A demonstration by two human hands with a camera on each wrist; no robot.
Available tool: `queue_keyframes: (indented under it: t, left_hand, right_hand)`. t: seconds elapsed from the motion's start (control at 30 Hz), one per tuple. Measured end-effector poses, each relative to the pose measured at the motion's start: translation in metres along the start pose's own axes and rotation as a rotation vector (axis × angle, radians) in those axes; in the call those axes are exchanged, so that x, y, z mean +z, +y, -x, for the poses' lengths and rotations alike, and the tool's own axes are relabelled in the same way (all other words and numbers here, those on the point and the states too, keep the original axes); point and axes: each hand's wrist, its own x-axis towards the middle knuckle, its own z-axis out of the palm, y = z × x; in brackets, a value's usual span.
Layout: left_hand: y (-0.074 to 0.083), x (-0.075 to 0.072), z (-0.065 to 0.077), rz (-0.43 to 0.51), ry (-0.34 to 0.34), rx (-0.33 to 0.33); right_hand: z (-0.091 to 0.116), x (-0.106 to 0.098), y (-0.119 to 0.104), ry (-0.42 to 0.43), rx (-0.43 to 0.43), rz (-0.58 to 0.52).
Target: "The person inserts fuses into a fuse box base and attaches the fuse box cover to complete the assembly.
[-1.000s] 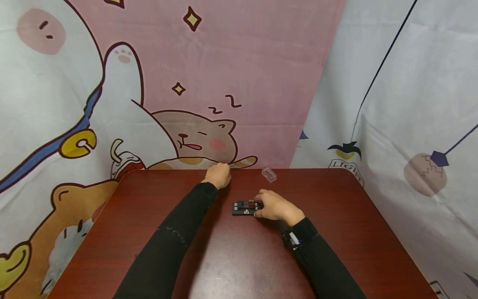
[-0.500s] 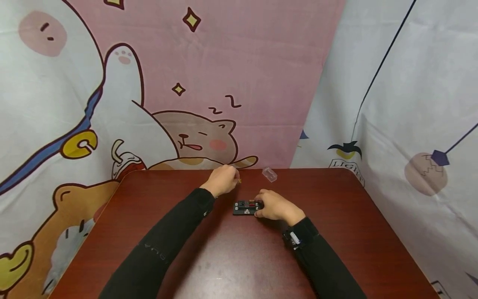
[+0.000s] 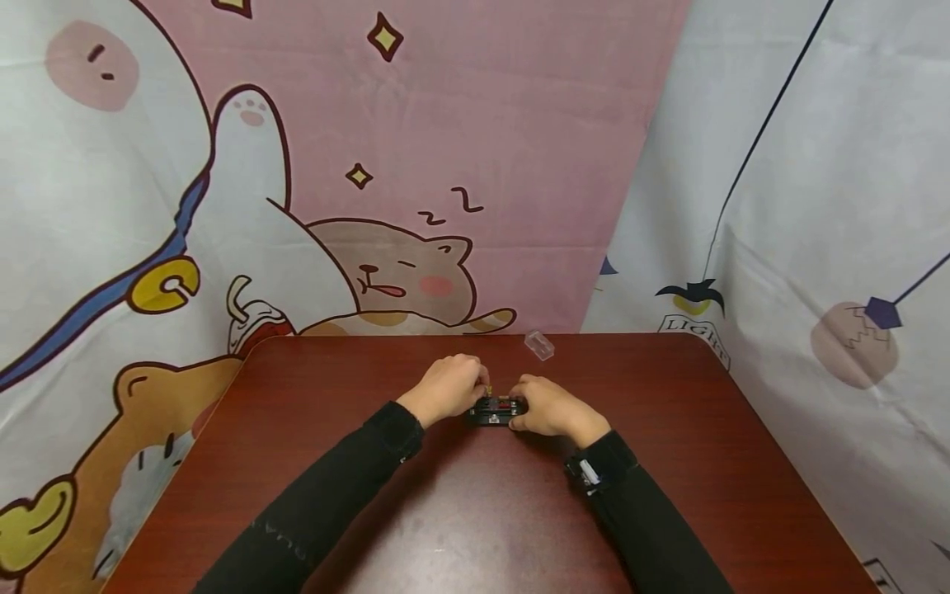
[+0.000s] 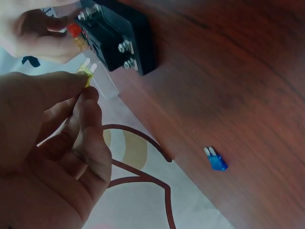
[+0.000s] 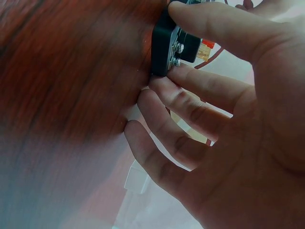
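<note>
In the left wrist view, my left hand (image 3: 449,386) pinches a yellow blade fuse (image 4: 87,75) between thumb and forefinger, its two metal prongs pointing away from the fingertips. It is close to the left end of a black fuse block (image 3: 493,419), which lies on the table. My right hand (image 3: 552,408) grips the block's right end, thumb on the near side and fingers on the far side. A red fuse (image 4: 74,29) and an amber fuse (image 4: 80,44) sit side by side in the block, with screw terminals (image 4: 125,46) along its side.
A blue blade fuse (image 4: 217,162) lies on the reddish-brown table (image 3: 475,511), apart from the left hand. Near the back edge stands a small clear plastic box (image 3: 539,346). A cartoon-printed cloth (image 3: 519,165) hangs right behind the table.
My left hand has come from the table's back edge toward me and rightward to the fuse block, bringing the yellow fuse. The right hand has kept its grip on the block.
</note>
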Motion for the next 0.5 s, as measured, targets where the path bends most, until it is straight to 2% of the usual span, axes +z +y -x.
queue_keyframes:
  t: [0.2, 0.5]
  left_hand:
    - [0.0024, 0.0051, 0.0027, 0.003, 0.003, 0.000]
    - [0.0036, 0.0065, 0.0015, -0.050, 0.012, -0.008]
  right_hand:
    - [-0.0006, 0.0014, 0.0012, 0.010, -0.005, 0.007]
    - [-0.0014, 0.0020, 0.0030, 0.009, 0.002, 0.015]
